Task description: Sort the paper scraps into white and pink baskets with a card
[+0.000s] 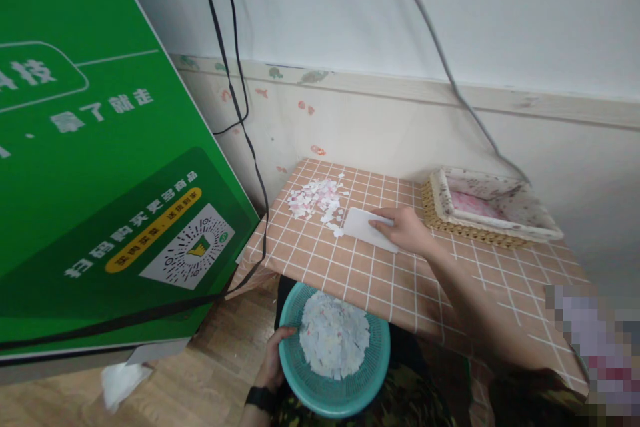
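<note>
My right hand [401, 229] grips a flat white card [367, 228] against the tabletop. Its left end touches the edge of a pile of small white and pinkish paper scraps [317, 199]. Down at my lap, my left hand [274, 355] is closed on the left rim of a teal plastic basket [376, 390]. A heap of similar whitish paper scraps [335, 333] fills the middle of that basket, which sits just below the table's front edge.
A checked brown cloth covers the table [425, 287] against the wall. At the back right stands a lined wicker basket [500, 235] with something pink inside. A tall green machine [125, 167] borders the left, with black cables [235, 67] hanging beside it. A white bag [123, 383] lies on the floor.
</note>
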Demonstrator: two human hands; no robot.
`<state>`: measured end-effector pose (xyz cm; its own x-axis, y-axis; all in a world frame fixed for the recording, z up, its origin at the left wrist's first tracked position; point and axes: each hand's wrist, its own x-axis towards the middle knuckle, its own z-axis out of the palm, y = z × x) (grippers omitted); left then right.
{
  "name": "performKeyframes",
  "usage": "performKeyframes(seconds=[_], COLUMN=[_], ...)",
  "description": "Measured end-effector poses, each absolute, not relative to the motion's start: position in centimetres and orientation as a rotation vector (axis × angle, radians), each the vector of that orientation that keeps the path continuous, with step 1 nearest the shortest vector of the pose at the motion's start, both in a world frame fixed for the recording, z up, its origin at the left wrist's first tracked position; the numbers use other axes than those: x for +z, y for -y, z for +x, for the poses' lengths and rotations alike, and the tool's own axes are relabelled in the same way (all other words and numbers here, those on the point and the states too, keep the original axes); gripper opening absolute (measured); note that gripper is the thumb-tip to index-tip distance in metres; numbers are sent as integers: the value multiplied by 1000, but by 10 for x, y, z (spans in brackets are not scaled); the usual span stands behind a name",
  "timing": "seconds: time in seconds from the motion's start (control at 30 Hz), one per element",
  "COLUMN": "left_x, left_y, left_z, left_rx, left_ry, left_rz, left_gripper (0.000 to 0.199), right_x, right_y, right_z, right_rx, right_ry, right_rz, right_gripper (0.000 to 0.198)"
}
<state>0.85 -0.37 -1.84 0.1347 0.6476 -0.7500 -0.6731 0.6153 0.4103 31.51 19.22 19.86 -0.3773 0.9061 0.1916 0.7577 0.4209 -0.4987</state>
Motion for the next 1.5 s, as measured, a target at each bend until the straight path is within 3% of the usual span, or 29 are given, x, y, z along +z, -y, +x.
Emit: performKeyframes(seconds=[0.5, 1.13, 1.27, 1.4, 1.5], left_x=[-21, -20, -20, -21, -20], left_y=[5, 5, 5, 4, 4], left_z=[9, 8, 8, 8, 9], left_rx=[962, 972, 986, 983, 967], left_ry=[-1074, -1080, -1075, -1043, -1054], left_rz=[-28, -28, -12, -25, -49], left_gripper=[21, 22, 21, 21, 24], right_x=[198, 215, 220, 206, 184], right_y=[-193, -194, -183, -156, -136], right_z=[307, 306, 313, 302, 290], right_rx=[393, 673, 600, 514, 629], right_ry=[2287, 2443, 2408, 2274, 2150], right_rz=[-1408, -1132, -1243, -1350, -1369], right_gripper=[27, 27, 25, 29, 31])
